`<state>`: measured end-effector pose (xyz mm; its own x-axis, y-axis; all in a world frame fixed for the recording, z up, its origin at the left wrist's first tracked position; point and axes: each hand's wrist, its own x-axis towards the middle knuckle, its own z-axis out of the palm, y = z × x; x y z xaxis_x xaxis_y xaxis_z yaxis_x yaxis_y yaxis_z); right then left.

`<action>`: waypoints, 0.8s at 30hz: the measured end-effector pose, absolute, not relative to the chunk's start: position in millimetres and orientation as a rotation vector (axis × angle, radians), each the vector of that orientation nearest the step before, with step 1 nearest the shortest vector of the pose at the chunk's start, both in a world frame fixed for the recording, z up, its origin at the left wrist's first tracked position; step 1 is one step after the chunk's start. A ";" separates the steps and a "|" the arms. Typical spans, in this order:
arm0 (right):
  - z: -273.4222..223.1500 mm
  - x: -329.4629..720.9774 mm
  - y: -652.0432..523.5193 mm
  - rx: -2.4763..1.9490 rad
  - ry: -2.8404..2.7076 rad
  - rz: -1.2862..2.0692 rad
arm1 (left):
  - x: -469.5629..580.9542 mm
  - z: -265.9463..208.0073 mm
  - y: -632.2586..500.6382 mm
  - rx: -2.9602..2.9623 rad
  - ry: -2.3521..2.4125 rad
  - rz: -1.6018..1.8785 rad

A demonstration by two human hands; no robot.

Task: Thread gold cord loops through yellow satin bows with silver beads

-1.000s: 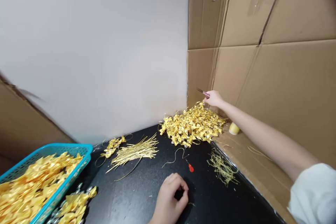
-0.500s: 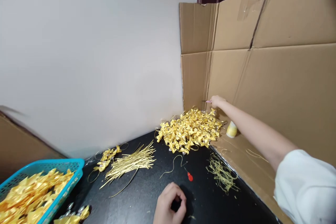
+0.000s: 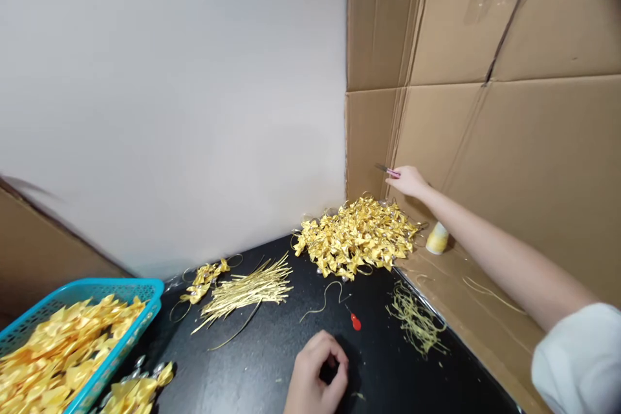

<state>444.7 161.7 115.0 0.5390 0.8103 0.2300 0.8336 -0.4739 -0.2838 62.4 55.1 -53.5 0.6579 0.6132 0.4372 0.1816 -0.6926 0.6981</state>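
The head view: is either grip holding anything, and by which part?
The right grip holds a slim tool by its pink handle, dark tip free. The left grip is curled; nothing shows in it.

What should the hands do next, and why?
Perhaps draw the right hand back toward the left hand: it holds a pink-handled tool out near the yellow bow pile, while the left, curled over the black table, seems to hold nothing.

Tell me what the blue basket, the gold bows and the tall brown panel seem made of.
Basket: probably plastic, lightly glossy; its rim is smooth and its side has regular holes.
Bows: shiny, perhaps satin ribbon, from the folds and sheen; coated paper is possible.
Panel: cardboard, matt, with straight fold lines.
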 end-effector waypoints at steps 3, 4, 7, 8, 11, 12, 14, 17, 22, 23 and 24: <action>110.5 408.0 131.3 -2.255 -1.453 -0.109 | 62.9 -44.6 48.2 2.202 0.682 0.906; 104.6 392.4 118.4 -2.108 -1.501 -0.069 | 62.5 -42.8 46.4 2.188 0.721 0.920; 76.7 348.9 73.3 -1.844 -1.730 0.212 | 59.0 -40.8 44.8 2.132 0.851 1.007; 64.8 339.1 56.9 -1.841 -1.749 0.257 | 57.2 -40.9 45.5 2.102 0.901 1.038; 25.8 332.5 6.4 -2.014 -1.690 0.313 | 51.9 -41.5 49.7 2.012 1.072 1.104; 13.0 337.5 -10.7 -2.131 -1.627 0.282 | 50.7 -41.4 51.2 1.991 1.113 1.110; -10.3 353.6 -44.2 -2.399 -1.440 0.161 | 49.8 -41.1 53.3 1.963 1.161 1.112; -35.6 377.8 -85.9 -2.512 -1.349 -0.118 | 51.1 -41.1 54.1 1.938 1.179 1.109; -51.0 389.7 -110.4 -2.509 -1.428 -0.395 | 48.9 -40.2 57.8 1.904 1.225 1.127; -51.8 389.9 -109.9 -2.514 -1.437 -0.401 | 46.7 -39.3 60.3 1.906 1.254 1.141; -52.3 390.3 -108.8 -2.510 -1.446 -0.393 | 44.0 -38.3 63.3 1.914 1.290 1.157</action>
<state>390.3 -108.8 -52.3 0.4810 0.8102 0.3351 0.8683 -0.4930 -0.0545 44.0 63.3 -38.3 0.1679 0.9223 0.3482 0.4463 -0.3861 0.8073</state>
